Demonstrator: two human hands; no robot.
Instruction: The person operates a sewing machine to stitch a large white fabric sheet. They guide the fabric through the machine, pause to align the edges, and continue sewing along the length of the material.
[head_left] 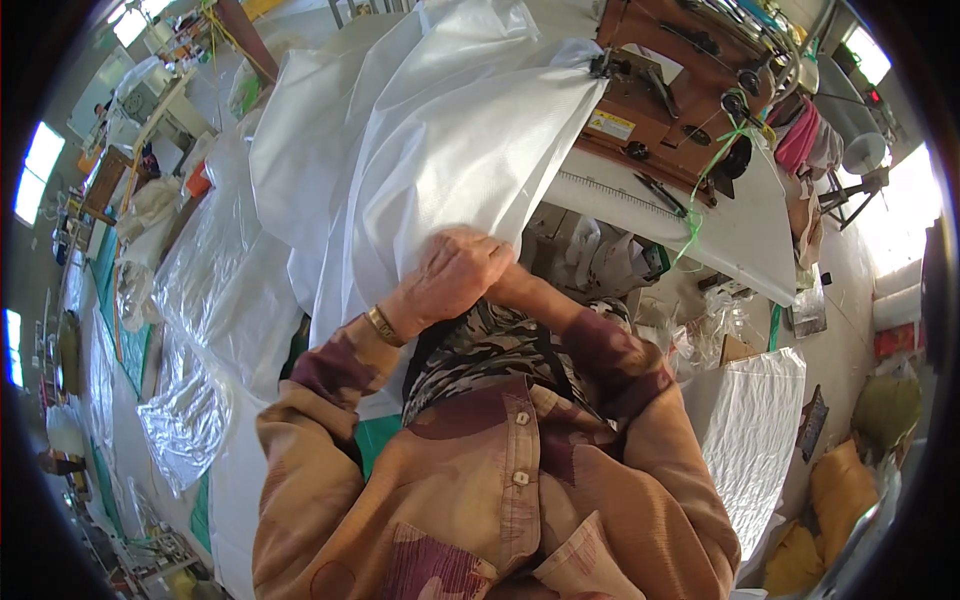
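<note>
A large white woven plastic sheet (440, 150) hangs in loose folds in front of me. Its right edge runs from the brown sewing machine (650, 110) down to my hands. My left hand (460, 265), a gold-coloured band at its wrist, is closed on the sheet's near edge, above my lap. Tucked against it from the right is my right hand (508, 283). The left hand covers its fingers, so their grip is hidden. At the far end, the sheet meets the front of the machine.
A white table (735, 235) with a ruler strip carries the machine, a dark slim tool (662, 193) and green thread (697, 225). Shiny clear plastic sheeting (215, 300) spreads at the left. A white woven stack (755, 430) stands at my right, near yellow sacks (840, 490).
</note>
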